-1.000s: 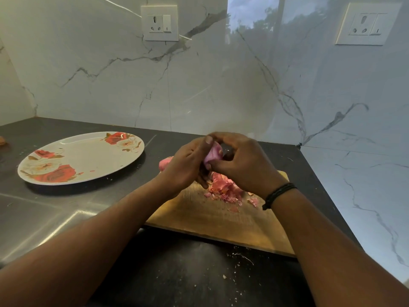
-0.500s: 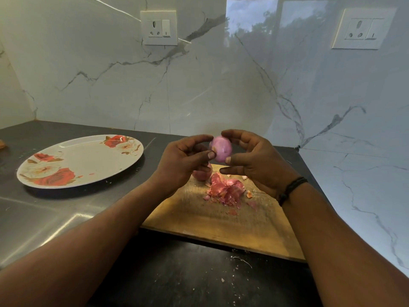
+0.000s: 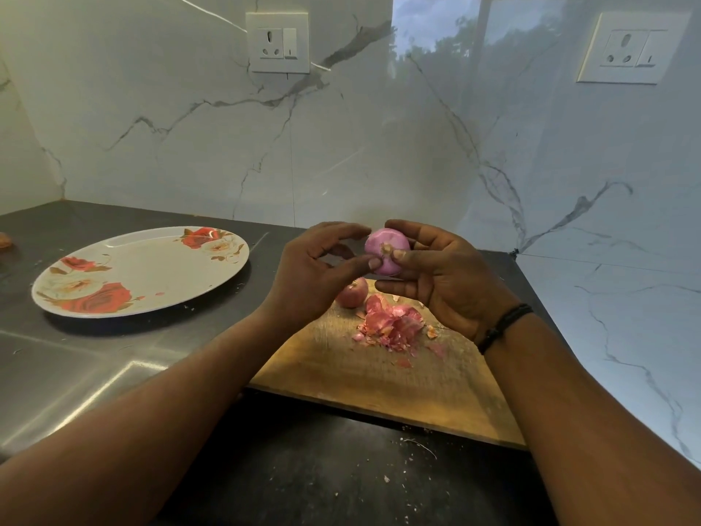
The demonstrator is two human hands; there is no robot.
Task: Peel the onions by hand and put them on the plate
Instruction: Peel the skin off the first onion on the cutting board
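A small pink peeled onion point(image 3: 383, 252) is held up above the wooden cutting board point(image 3: 379, 377). My right hand point(image 3: 440, 282) cups it, thumb pressing on its root end. My left hand point(image 3: 315, 275) touches the onion's left side with thumb and fingertip. A second onion point(image 3: 352, 294), still in red skin, lies on the board behind my left hand, partly hidden. A heap of pink onion peels point(image 3: 390, 322) sits on the board below my right hand. The floral plate point(image 3: 151, 260) lies on the counter to the left, with nothing on it but small peel flecks.
The dark counter point(image 3: 303, 480) carries scattered peel crumbs near its front. A marble wall with two sockets point(image 3: 277, 42) stands behind, and another marble wall closes the right side. A small orange object point(image 3: 4, 241) shows at the far left edge.
The onion was hidden between both closed hands over the board; the hands have lifted and spread apart, showing the pink peeled onion with its root end turned toward me.
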